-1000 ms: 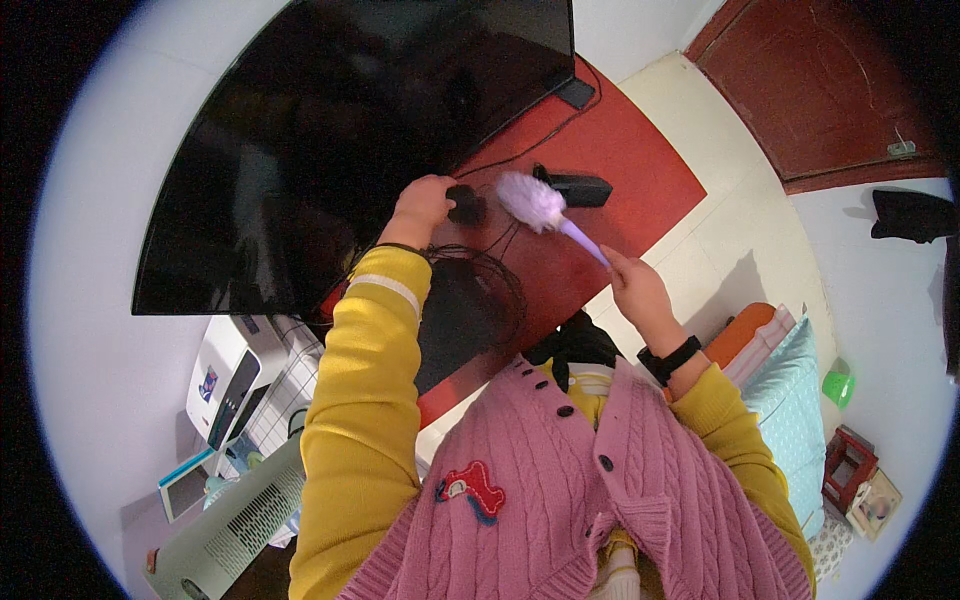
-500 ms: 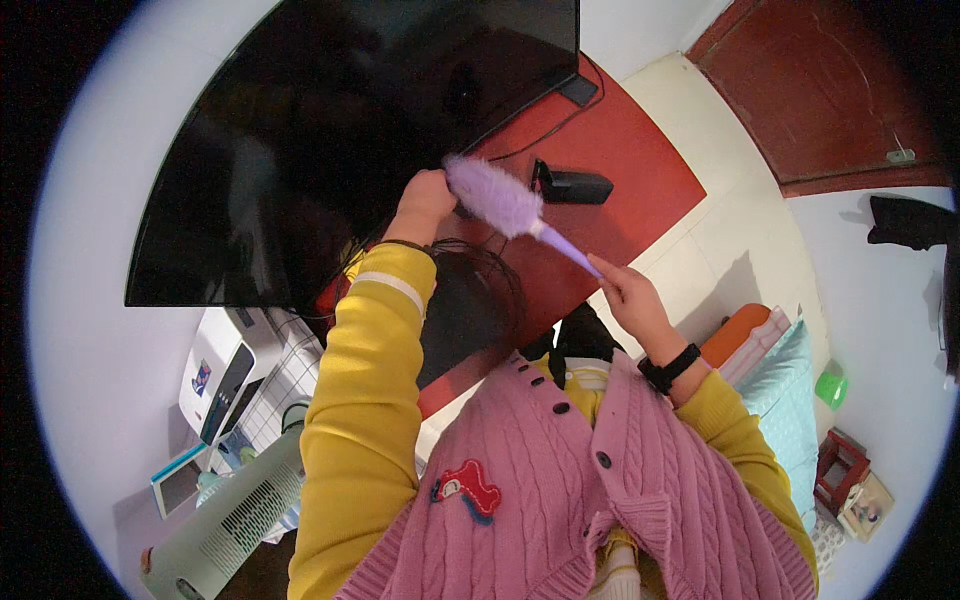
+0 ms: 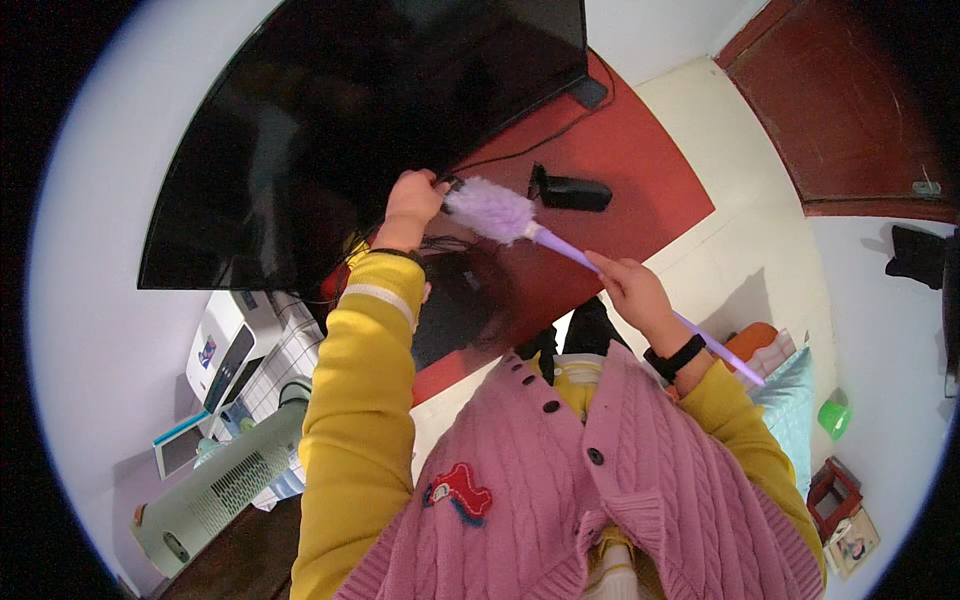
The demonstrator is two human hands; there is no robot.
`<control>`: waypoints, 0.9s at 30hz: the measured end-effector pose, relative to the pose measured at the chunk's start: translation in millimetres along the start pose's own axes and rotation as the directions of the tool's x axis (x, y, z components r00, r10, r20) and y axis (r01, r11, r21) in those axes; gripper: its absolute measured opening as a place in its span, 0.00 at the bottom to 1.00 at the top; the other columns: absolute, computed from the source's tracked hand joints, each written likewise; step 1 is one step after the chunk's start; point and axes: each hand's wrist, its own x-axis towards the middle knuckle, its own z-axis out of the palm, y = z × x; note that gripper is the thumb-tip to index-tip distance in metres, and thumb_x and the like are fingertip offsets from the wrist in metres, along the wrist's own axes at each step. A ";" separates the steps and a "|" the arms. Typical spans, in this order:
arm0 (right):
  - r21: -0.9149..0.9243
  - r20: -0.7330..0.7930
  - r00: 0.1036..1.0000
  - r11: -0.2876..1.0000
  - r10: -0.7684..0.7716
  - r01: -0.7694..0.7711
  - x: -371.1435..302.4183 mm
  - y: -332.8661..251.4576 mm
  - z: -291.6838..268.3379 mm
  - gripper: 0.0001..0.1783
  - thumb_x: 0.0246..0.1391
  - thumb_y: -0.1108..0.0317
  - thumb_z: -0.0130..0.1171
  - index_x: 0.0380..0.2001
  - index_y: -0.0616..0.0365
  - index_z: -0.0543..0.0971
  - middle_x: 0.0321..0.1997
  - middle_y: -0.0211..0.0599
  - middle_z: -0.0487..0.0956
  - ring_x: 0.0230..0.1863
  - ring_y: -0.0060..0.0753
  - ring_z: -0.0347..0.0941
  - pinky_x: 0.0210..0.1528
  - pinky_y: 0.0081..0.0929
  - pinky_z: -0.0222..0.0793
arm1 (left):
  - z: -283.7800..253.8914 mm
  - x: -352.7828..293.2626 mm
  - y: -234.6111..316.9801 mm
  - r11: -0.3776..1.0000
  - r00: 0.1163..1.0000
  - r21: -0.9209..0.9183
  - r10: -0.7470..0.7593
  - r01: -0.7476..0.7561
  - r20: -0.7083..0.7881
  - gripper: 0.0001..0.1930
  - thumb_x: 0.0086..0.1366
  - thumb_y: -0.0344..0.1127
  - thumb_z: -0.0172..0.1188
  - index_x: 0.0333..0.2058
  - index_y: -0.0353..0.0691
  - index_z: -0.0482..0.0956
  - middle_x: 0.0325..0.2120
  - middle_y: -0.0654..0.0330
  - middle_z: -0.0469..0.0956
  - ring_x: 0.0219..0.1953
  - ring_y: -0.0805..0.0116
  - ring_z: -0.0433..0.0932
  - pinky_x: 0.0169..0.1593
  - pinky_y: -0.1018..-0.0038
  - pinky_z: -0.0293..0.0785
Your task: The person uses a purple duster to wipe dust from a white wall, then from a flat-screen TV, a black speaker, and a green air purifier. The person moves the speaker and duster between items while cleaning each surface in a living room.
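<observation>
A duster [image 3: 492, 210] with a fluffy lilac head and a long purple handle slants across the middle. My right hand [image 3: 635, 290] is closed round the handle, whose end sticks out past my wrist. The fluffy head is up against a small dark thing beside the fingers of my left hand [image 3: 412, 205]. That left hand is curled, just below the lower edge of a large black television [image 3: 330, 140]; what its fingers hold is mostly hidden. Black cables [image 3: 445, 243] run behind the left wrist, over a red tabletop [image 3: 640, 140].
A black holder-like object [image 3: 570, 192] lies on the red tabletop, right of the duster head. A dark flat panel [image 3: 450, 320] is near the front edge. At left stand a white appliance [image 3: 232, 345] and a grey-green slotted unit [image 3: 225, 500]. A brown door [image 3: 850, 110] is at upper right.
The duster head has dropped slightly and turned flatter, and more handle now shows behind my right hand. My left hand has moved a little down and left; the cables have shifted with it.
</observation>
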 end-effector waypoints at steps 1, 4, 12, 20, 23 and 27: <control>0.075 -0.006 0.998 0.995 -0.059 0.059 -0.4 5.8 -7.2 0.24 0.61 0.67 0.55 0.61 0.40 0.77 0.32 0.46 0.79 0.35 0.53 0.77 0.37 0.48 0.74 | -1.0 2.3 7.1 0.999 0.995 -0.001 0.032 -0.032 -0.097 0.17 0.61 0.44 0.65 0.41 0.38 0.85 0.39 0.46 0.83 0.47 0.46 0.80 0.52 0.58 0.77; -0.088 0.047 0.998 0.995 0.040 -0.036 -5.6 22.2 -20.6 0.23 0.63 0.67 0.55 0.61 0.42 0.76 0.30 0.47 0.77 0.32 0.52 0.74 0.35 0.44 0.71 | 2.7 12.5 39.4 0.975 0.951 -0.164 0.097 -0.150 -0.292 0.13 0.64 0.41 0.62 0.40 0.40 0.85 0.38 0.48 0.83 0.46 0.47 0.80 0.51 0.59 0.77; 0.278 -0.273 0.923 0.940 0.273 -0.196 -38.1 100.6 -57.5 0.24 0.64 0.72 0.55 0.63 0.46 0.76 0.30 0.40 0.77 0.33 0.36 0.75 0.40 0.33 0.72 | 66.9 12.2 147.6 0.963 0.963 -0.171 0.173 -0.210 -0.205 0.09 0.64 0.33 0.55 0.37 0.38 0.83 0.35 0.46 0.81 0.42 0.44 0.80 0.48 0.54 0.77; 0.382 -0.255 0.918 0.904 0.303 -0.192 -52.9 116.2 -91.8 0.25 0.64 0.75 0.54 0.64 0.51 0.75 0.27 0.32 0.73 0.30 0.27 0.70 0.37 0.27 0.69 | 170.1 2.5 240.6 0.868 0.901 0.250 0.394 -0.430 0.181 0.19 0.68 0.36 0.50 0.56 0.44 0.77 0.54 0.54 0.76 0.59 0.56 0.72 0.62 0.52 0.64; 0.347 -0.238 0.944 0.928 0.229 -0.137 -54.9 114.4 -99.9 0.25 0.63 0.76 0.54 0.63 0.53 0.75 0.27 0.34 0.73 0.30 0.29 0.70 0.36 0.28 0.68 | 194.8 14.1 247.7 0.839 0.893 0.335 0.336 -0.428 0.298 0.20 0.69 0.37 0.50 0.57 0.45 0.77 0.53 0.58 0.76 0.58 0.59 0.72 0.62 0.50 0.62; 0.366 -0.210 0.946 0.917 0.246 -0.157 -50.8 114.5 -104.6 0.25 0.63 0.77 0.54 0.63 0.53 0.75 0.27 0.35 0.73 0.30 0.30 0.70 0.36 0.28 0.68 | 193.6 24.4 238.1 0.860 0.896 0.311 0.303 -0.404 0.326 0.18 0.68 0.36 0.51 0.54 0.47 0.78 0.52 0.59 0.77 0.57 0.58 0.73 0.60 0.50 0.64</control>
